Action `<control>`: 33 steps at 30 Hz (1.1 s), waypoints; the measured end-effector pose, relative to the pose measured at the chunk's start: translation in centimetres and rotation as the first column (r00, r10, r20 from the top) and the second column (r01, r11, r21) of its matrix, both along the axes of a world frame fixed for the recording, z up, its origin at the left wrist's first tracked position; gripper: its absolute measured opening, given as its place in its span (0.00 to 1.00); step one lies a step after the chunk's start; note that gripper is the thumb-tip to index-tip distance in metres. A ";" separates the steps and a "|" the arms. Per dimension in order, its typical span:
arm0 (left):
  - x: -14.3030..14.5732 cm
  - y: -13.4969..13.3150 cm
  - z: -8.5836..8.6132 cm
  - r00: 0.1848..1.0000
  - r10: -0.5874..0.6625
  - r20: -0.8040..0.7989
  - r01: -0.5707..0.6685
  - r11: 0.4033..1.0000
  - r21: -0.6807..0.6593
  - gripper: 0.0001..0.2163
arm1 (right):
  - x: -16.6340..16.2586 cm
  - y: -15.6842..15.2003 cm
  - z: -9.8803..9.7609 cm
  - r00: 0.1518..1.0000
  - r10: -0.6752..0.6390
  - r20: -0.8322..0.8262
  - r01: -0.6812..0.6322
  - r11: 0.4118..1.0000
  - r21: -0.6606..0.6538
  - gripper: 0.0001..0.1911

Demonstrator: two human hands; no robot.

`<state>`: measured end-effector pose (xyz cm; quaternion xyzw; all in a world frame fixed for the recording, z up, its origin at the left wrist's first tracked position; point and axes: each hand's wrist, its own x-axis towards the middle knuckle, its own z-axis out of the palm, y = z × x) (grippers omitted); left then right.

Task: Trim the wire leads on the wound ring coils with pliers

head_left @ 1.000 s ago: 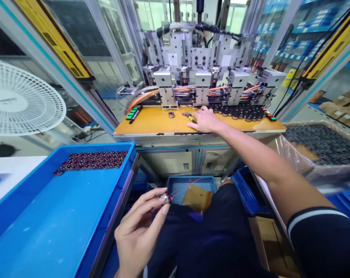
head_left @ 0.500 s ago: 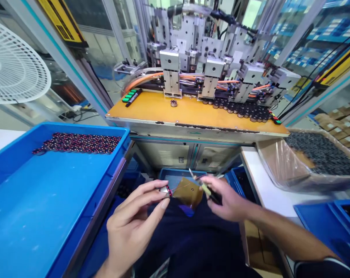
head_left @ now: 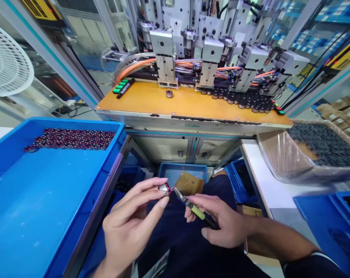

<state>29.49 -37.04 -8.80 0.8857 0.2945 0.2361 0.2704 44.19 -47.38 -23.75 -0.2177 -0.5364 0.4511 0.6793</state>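
Observation:
Between thumb and fingertips, my left hand (head_left: pixel 134 218) pinches a small round silver part (head_left: pixel 164 188) with dark and red bits on its right end. A thin copper-coloured wire (head_left: pixel 189 180) runs from that end up to the right. My right hand (head_left: pixel 221 220) grips pliers (head_left: pixel 196 210) with green and black handles. Their narrow tips touch or nearly touch the wire beside the part; whether the jaws have closed on it cannot be made out. Below lies a brown sheet (head_left: pixel 189 184) over a blue bin (head_left: pixel 163 168).
At left stands a large blue tray (head_left: pixel 47 185) with rows of small parts. Ahead, an orange worktop (head_left: pixel 140 102) carries dark round parts (head_left: pixel 250 101), one lone part (head_left: pixel 169 94) and a marker pen (head_left: pixel 125 88) under a machine. A plastic-lined carton (head_left: pixel 279 154) sits at right.
My right hand has brought the pliers down and left, so their tips now meet the part's right end. The left hand keeps its pinch. The whole view has shifted slightly.

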 end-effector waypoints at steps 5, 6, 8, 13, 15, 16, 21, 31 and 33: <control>-0.2 0.0 0.0 1.000 0.006 -0.004 -0.006 1.000 -0.008 0.16 | -0.3 0.4 0.3 0.994 0.055 -0.090 -0.056 0.998 -0.010 0.45; -0.2 0.0 -0.1 1.000 0.007 -0.004 -0.007 1.000 -0.010 0.16 | -0.3 0.3 0.3 0.993 0.066 -0.103 -0.068 0.998 -0.018 0.45; -0.1 0.0 -0.1 1.000 0.008 -0.005 -0.008 1.000 -0.012 0.16 | -0.3 0.3 0.3 0.990 0.081 -0.117 -0.085 0.996 -0.032 0.45; 0.1 0.0 0.0 1.000 -0.002 -0.010 0.001 1.000 -0.006 0.16 | -0.3 0.2 0.1 0.991 0.062 -0.123 -0.065 0.998 -0.019 0.46; 0.1 0.0 0.0 1.000 -0.001 -0.011 0.001 1.000 -0.005 0.16 | -0.2 0.2 0.1 0.992 0.058 -0.108 -0.061 0.998 -0.022 0.46; 0.1 0.0 0.0 1.000 0.001 -0.011 -0.001 1.000 -0.005 0.16 | -0.2 0.2 0.1 0.994 0.058 -0.097 -0.061 0.998 -0.028 0.47; -0.1 -0.1 -0.1 1.000 0.011 -0.019 -0.012 1.000 -0.018 0.16 | -0.2 0.0 0.8 0.999 0.022 -0.038 -0.026 0.994 -0.103 0.39; -0.1 0.8 -0.2 0.991 -0.132 0.017 0.131 0.991 0.021 0.15 | 0.9 -1.2 1.2 0.940 0.198 -0.279 -0.242 0.961 -0.136 0.37; -0.2 0.7 -0.3 0.989 -0.121 0.082 0.123 0.992 -0.020 0.19 | 1.3 -1.5 1.2 0.942 0.233 -0.243 -0.269 0.955 -0.127 0.40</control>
